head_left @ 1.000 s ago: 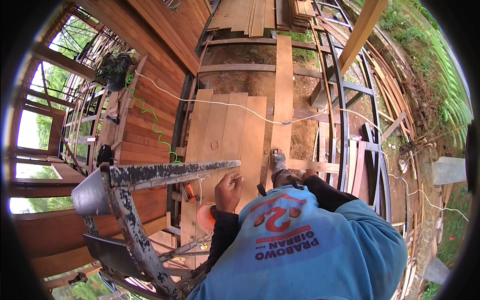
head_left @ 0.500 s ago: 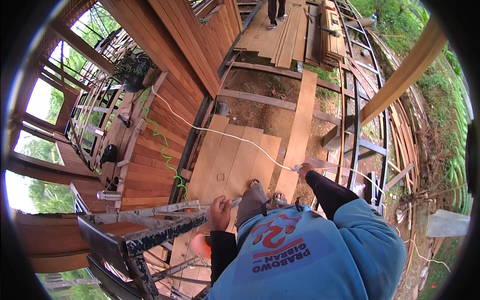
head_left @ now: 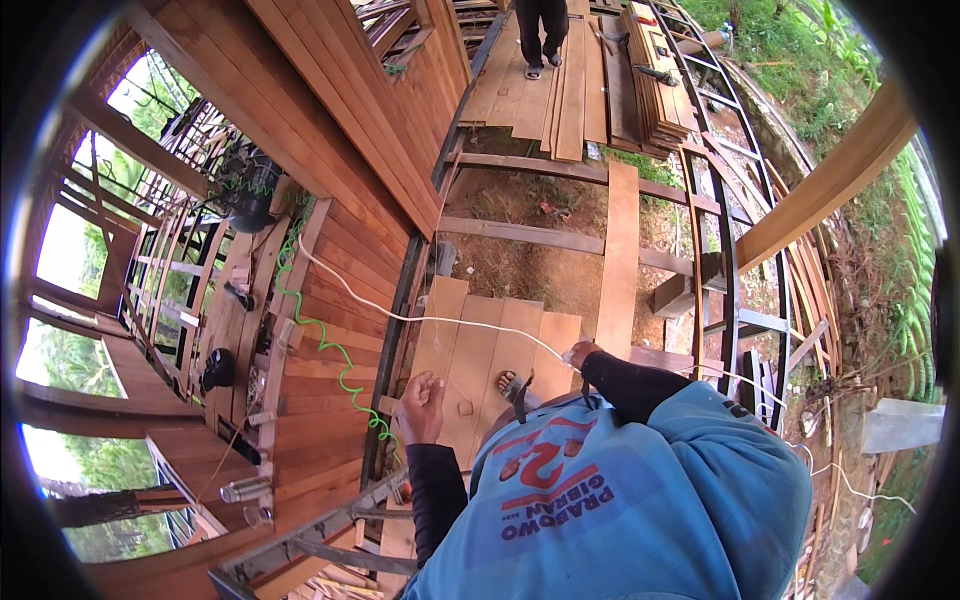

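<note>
A: The view is swinging up since a moment ago; the metal ladder that was crossing the foreground is slipping to the bottom edge, and the far deck is coming into sight.

B: The left hand is curling loosely, apparently around the thin white cord. The right hand is pinching that cord where it is crossing the loose planks.

A: I'd be keeping it taut and low over the boards, feeding evenly.

B: Beyond, the cord is running up to the wooden wall, beside a green coiled hose. Farther off, another person is standing on the plank deck.
</note>
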Demonstrator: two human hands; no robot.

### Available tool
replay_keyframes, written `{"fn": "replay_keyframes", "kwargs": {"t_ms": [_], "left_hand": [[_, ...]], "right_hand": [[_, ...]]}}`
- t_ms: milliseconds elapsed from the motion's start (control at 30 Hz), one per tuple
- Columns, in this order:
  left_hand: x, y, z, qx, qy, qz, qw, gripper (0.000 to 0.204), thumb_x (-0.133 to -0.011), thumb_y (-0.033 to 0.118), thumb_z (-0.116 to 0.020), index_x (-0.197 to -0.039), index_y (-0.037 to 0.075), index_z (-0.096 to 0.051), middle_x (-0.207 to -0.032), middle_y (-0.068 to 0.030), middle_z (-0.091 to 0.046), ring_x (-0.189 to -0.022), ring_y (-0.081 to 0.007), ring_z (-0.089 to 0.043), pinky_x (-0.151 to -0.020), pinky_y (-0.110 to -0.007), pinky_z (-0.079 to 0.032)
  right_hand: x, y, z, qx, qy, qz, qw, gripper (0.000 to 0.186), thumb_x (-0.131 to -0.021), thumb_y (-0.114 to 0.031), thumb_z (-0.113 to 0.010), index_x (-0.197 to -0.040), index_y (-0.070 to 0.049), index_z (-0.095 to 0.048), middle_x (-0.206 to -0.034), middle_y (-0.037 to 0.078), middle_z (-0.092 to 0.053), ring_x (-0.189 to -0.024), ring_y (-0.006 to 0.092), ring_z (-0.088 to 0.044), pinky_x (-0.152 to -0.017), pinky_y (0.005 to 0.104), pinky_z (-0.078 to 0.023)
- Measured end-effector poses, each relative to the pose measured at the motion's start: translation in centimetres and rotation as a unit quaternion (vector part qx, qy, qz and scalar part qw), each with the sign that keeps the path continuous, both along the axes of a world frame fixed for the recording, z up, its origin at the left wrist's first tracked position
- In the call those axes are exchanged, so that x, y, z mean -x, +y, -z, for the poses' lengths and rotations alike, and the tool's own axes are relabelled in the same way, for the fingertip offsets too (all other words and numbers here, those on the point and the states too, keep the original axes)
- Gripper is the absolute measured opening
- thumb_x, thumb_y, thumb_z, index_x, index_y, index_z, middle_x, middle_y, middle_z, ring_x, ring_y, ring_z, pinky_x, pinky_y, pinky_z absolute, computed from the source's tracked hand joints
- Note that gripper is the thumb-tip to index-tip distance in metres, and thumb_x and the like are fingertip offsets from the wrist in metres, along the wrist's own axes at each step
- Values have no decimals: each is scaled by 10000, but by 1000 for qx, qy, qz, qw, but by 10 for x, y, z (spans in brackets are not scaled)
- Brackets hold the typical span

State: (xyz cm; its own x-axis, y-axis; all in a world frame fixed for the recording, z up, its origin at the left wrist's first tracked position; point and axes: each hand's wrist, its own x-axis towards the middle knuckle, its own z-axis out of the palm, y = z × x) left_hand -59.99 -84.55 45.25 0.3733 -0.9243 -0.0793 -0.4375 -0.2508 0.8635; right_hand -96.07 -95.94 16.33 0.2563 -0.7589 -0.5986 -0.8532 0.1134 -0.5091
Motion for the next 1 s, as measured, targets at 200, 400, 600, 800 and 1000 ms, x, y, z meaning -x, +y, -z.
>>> {"fn": "replay_keyframes", "kwargs": {"t_ms": [200,400,600,800,1000], "left_hand": [[-57,-68,2,6,-35,46,998,360,-893,263,-703,-1097,-29,-645,-939,-170,-715,-871,-233,-708,-771,-330,-545],[-53,-127,2,-33,28,83,996,331,-884,174,-717,-1118,-47,-637,-982,-160,-712,-926,-195,-692,-826,-302,-534],[-56,-172,19,-39,-7,113,993,360,-878,233,-714,-1119,-26,-647,-953,-166,-707,-857,-223,-698,-781,-329,-539],[-72,-233,27,-65,6,96,993,390,-881,238,-711,-1153,-30,-629,-968,-176,-705,-887,-230,-700,-789,-332,-540],[-75,-295,22,-88,-48,91,991,375,-869,209,-728,-1143,-27,-629,-968,-170,-704,-896,-235,-700,-792,-342,-543]], "right_hand": [[-8,-59,-17,-22,-50,216,975,224,-839,-185,-629,-992,-31,-687,-719,86,-672,-617,185,-657,-543,334,-516],[-17,-53,-3,73,31,178,981,245,-855,-213,-637,-1016,-38,-697,-742,108,-688,-639,214,-673,-587,347,-527],[-41,-98,-2,-7,48,202,978,259,-863,-299,-660,-912,-50,-714,-769,140,-709,-734,267,-706,-671,377,-545],[-52,-161,-12,-71,54,192,977,403,-809,-414,-703,-976,-49,-735,-907,166,-724,-827,307,-710,-740,403,-545],[-72,-266,-18,-25,9,143,989,381,-786,-258,-642,-1090,-34,-697,-947,216,-711,-932,346,-695,-798,430,-538]]}}
